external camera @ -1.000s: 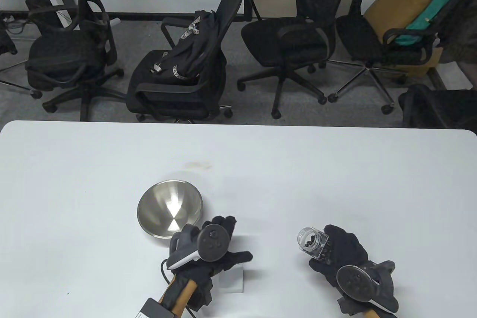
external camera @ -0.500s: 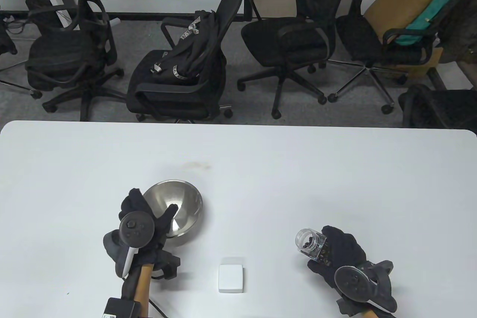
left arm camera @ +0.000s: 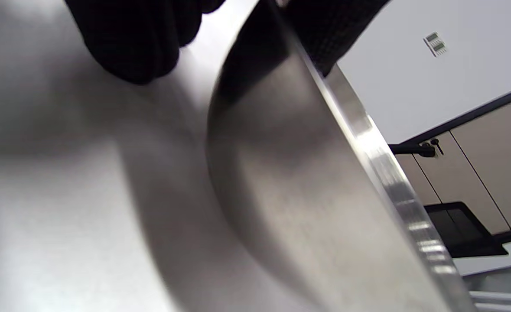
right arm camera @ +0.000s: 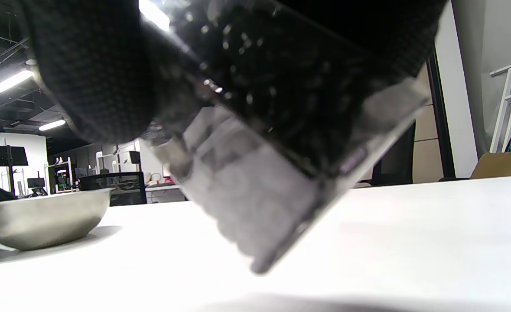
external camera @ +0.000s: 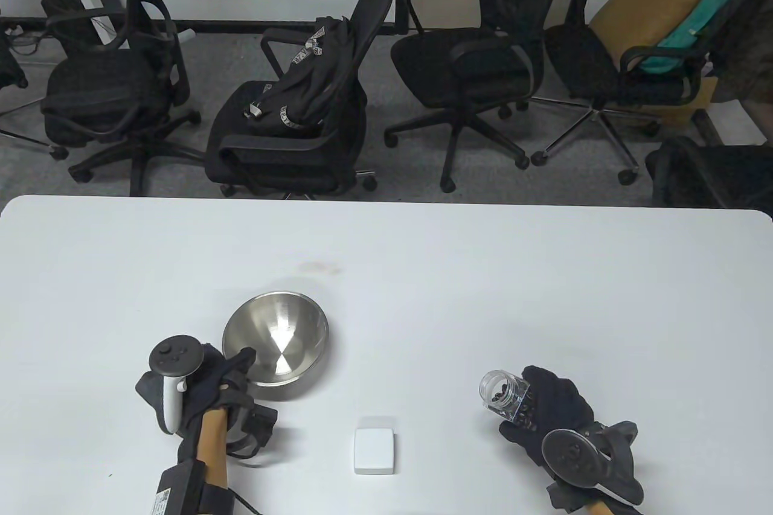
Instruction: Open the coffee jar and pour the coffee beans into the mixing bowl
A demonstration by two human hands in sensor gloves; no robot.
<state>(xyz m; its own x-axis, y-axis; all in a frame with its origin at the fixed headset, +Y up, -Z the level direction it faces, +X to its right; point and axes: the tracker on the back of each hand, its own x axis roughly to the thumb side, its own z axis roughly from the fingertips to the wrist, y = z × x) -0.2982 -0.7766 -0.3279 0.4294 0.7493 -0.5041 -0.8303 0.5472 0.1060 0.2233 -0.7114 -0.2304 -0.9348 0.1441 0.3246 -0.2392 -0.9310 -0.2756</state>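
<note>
on the white table (external camera: 543, 273), toward its near edge, the right hand (external camera: 552, 412) has its fingers curled round the coffee jar (external camera: 506, 395), lifted and tilted so the open mouth faces up and to the left; dark coffee beans (external camera: 499, 398) show through the clear wall. the right wrist view has the jar's flat base (right arm camera: 255, 190) clear of the table surface, slanted, with the glove wrapped round the body above it. well apart to the left stands the steel mixing bowl (external camera: 305, 358), upright, its inside bright. the left hand (external camera: 223, 379) is at the bowl's near-left side: the thumb (external camera: 244, 358) lies over the rim and, in the left wrist view, gloved fingers (left arm camera: 134, 43) sit against the outer wall (left arm camera: 290, 190), so the hand pinches the rim. between the two hands, nearer the table's front edge, lies a small white lid (external camera: 375, 444), flat, touching neither hand. beyond the far edge of the table stand black office chairs (external camera: 465, 62)
</note>
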